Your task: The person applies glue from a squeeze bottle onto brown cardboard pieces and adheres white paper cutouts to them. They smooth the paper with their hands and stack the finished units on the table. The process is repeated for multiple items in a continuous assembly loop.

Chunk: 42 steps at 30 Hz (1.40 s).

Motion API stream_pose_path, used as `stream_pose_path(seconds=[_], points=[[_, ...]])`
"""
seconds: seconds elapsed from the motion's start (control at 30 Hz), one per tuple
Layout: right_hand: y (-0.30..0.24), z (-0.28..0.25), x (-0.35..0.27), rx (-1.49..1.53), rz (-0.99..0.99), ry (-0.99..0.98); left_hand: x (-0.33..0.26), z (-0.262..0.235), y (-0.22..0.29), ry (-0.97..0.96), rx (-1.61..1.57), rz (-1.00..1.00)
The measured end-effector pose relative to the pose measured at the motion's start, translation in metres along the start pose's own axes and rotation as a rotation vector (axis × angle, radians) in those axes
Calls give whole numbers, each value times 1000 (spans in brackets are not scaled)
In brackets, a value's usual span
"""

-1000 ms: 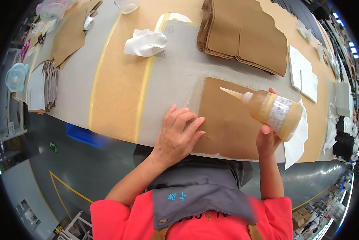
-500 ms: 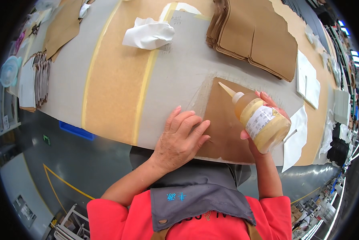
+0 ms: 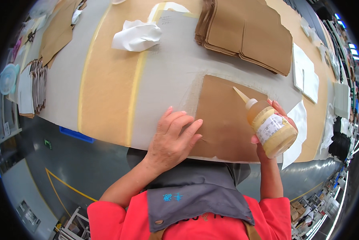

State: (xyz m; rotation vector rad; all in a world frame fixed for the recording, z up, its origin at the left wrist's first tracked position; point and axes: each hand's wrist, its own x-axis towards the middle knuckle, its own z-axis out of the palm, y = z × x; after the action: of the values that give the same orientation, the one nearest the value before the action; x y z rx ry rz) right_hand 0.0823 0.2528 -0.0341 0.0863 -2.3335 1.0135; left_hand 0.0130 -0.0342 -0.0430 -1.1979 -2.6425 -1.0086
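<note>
A squeeze bottle (image 3: 263, 125) with a long pointed nozzle, a pale label and yellowish contents is tilted in my right hand (image 3: 280, 108). My fingers wrap round its far side, and the thumb shows at its near side. The nozzle points away to the left, over the far part of a flat brown piece (image 3: 223, 116) that looks like leather or card. Whether the tip touches it I cannot tell. My left hand (image 3: 173, 138) rests at the left edge of this piece, fingers stretched and slightly apart, holding nothing.
A stack of brown pieces (image 3: 247, 36) lies beyond the brown piece. Folded white sheets (image 3: 305, 74) are at its right, crumpled white paper (image 3: 136, 36) at the far left. A row of upright pieces (image 3: 33, 88) and a clear bowl (image 3: 8, 74) stand at the table's left end.
The bottle has moved right across the brown piece, its tip shifting away from the far left corner. My left hand stays by the left edge. The whole view has shifted slightly.
</note>
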Motion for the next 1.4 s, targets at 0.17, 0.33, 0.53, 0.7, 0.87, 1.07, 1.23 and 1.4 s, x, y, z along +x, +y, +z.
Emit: stream_pose_path(seconds=[0.17,0.33,0.53,0.7,0.87,1.07,1.23,1.4], points=[[7,-18,-11,-12,55,40,-1,1,1,9,3,-6],[6,-37,-17,-52,147,59,0,1,1,8,31,2],[11,-51,-31,-41,255,145,1,3,2,14,49,-3],[5,-52,-31,132,464,339,0,3,4,1,45,-9],[2,-56,-27,195,550,416,0,3,5,9,48,-4],[0,-66,-44,231,478,404,1,4,5,18,54,4],[-16,-71,-55,244,551,408,0,4,5,18,50,7],[-19,-78,-61,165,563,431,0,6,5,17,52,26]])
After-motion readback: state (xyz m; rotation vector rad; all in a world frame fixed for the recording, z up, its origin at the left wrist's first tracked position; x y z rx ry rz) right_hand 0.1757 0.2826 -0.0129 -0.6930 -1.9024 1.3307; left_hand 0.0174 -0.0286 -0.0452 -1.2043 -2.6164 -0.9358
